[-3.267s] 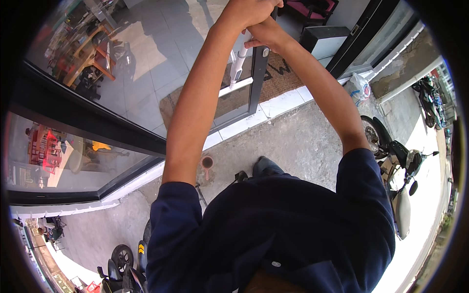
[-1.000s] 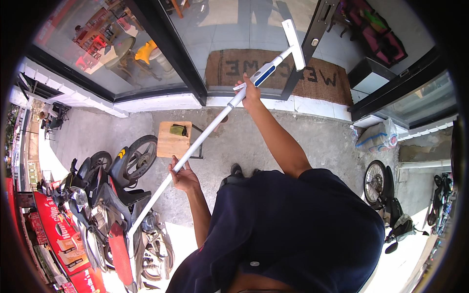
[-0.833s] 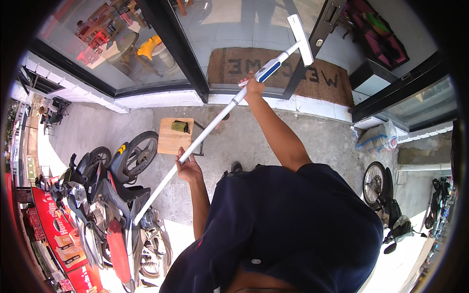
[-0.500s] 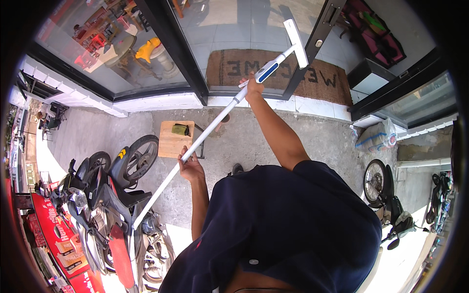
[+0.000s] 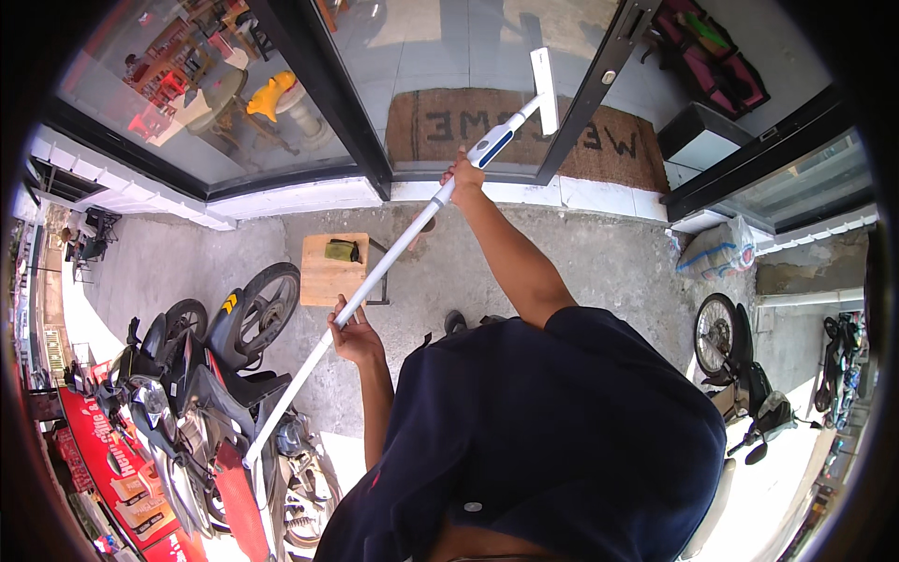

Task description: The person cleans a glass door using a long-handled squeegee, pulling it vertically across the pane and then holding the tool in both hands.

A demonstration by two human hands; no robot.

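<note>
A long-handled white window squeegee (image 5: 398,245) slants across the view from lower left to upper right. My right hand (image 5: 463,178) is closed around its upper handle, just below the blue-marked section. Lower on the pole, my left hand (image 5: 358,337) supports the shaft between thumb and fingers. The squeegee's head (image 5: 544,92) is in front of the glass door (image 5: 431,47), close to the black door frame (image 5: 573,122). Whether its blade touches the glass I cannot tell. The pole's bottom end hangs over the parked motorcycles.
Below the pole stands a small wooden stool (image 5: 328,281) with a folded green cloth (image 5: 343,250) on it. Motorcycles (image 5: 248,328) are parked at left, another motorcycle (image 5: 726,347) at right. Behind the glass lies a brown doormat (image 5: 412,122). A stuffed plastic sack (image 5: 716,251) sits by the wall.
The squeegee's head has shifted left and slightly down along the glass. Both hands have moved a little left with the pole, keeping their hold.
</note>
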